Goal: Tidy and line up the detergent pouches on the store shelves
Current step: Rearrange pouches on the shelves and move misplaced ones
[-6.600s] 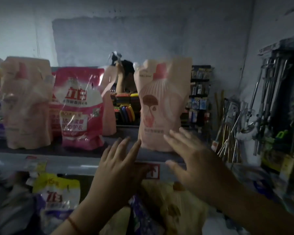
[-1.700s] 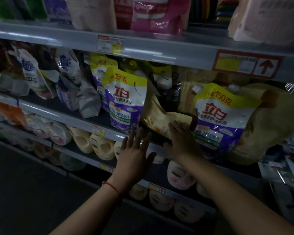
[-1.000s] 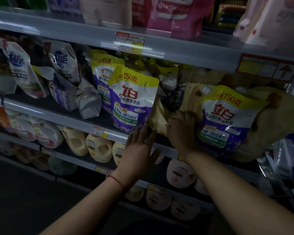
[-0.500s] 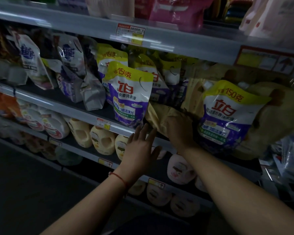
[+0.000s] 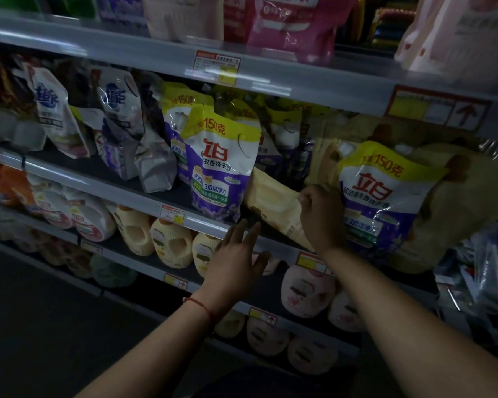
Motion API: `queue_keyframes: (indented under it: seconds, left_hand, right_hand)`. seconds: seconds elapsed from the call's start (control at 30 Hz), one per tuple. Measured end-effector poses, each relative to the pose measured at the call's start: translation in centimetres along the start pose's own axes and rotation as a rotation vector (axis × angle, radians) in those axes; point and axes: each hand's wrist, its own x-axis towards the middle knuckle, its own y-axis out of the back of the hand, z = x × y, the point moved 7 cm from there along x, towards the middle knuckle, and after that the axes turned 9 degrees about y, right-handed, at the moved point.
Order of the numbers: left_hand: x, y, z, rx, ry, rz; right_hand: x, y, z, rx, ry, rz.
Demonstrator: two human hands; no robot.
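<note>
Fallen pouch: yellow pouch [image 5: 273,202] is laid slanting, long axis upper left to lower right, centre frame.
Right hand [image 5: 321,216]: curled on its lower end.
Left hand [image 5: 236,259]: spread flat, nothing held, just below-left.

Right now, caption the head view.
Right hand grips a fallen yellow pouch; open left hand hovers by the shelf edge.
</note>
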Motion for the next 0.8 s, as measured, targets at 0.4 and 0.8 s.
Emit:
queue_keyframes:
  seconds: [0.4,0.8]
  left_hand:
    - [0.2,-2.2,1.5,-0.794,0.310,-0.316]
    - [0.2,-6.6,6.8,-1.414,0.665,-0.822]
  right_hand:
    - [0.6,3.0,-0.4,0.135,-0.190,-0.076]
    - [-2.4,7.2,-0.6,0.223,-0.235,-0.109]
